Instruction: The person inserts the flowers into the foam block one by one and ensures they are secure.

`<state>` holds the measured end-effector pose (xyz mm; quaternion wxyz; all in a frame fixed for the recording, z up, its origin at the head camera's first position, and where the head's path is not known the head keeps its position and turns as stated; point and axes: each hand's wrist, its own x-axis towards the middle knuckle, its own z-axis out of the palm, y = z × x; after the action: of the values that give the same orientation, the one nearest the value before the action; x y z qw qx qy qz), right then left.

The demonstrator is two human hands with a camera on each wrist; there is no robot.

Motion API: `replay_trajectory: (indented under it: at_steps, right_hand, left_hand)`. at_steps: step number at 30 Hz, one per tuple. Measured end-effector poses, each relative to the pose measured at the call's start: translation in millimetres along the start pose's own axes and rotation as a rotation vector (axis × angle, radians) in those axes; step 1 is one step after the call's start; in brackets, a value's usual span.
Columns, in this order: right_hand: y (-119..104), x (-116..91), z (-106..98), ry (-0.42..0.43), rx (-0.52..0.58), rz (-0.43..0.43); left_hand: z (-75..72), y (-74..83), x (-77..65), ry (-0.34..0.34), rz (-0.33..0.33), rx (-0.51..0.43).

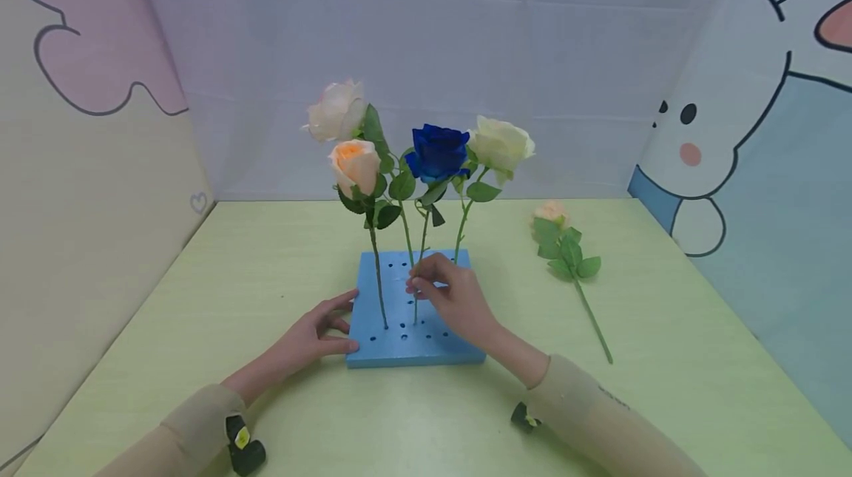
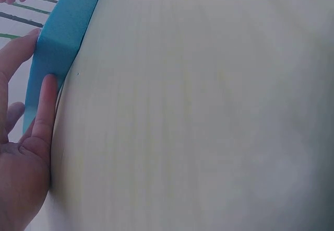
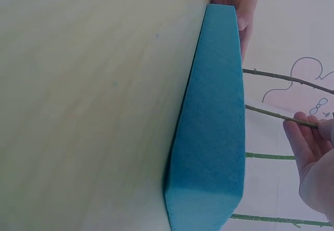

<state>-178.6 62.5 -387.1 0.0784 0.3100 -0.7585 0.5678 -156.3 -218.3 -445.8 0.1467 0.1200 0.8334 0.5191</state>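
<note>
My right hand [image 1: 459, 301] pinches the green stem of a blue rose [image 1: 438, 154] between thumb and fingertips. That stem stands upright, its lower end at the top of a light blue foam block [image 1: 416, 356] dotted with small holes. At the block's left side my left hand [image 1: 318, 330] rests with fingers spread, fingertips against its edge; the left wrist view shows a finger [image 2: 48, 97] laid along the side wall. A peach rose [image 1: 356, 168], a pale pink rose [image 1: 336, 112] and a cream-white rose [image 1: 501, 146] also stand upright in the block.
To the right, another peach rose [image 1: 551, 214] lies on the pale wood-look table [image 1: 665, 388], its stem pointing toward the front. White cloth [image 1: 426, 41] hangs behind the table, with cartoon-printed panels on both sides.
</note>
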Motion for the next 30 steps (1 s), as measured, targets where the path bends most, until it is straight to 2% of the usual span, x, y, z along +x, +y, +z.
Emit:
replay_trajectory:
  at_steps: [4, 10, 17, 23, 30]
  right_hand:
    - [1, 0, 0, -0.002, -0.002, 0.007]
    - [2, -2, -2, -0.012, -0.022, -0.003]
    - [2, -4, -6, -0.083, -0.096, 0.015]
    - [3, -7, -9, -0.131, -0.105, 0.004]
    - [1, -10, -16, -0.142, -0.117, -0.004]
  left_hand:
    - [-0.8, -0.8, -0.8, -0.007, 0.028, 0.003]
    - [-0.5, -2.4, -0.4, -0.008, 0.036, -0.006]
    - [0.5, -3.0, 1.0, 0.001, 0.007, -0.007]
    - [-0.4, -3.4, 0.7, 0.000, 0.020, 0.003]
    - [-0.8, -2.2, -0.5, -0.006, 0.046, 0.005]
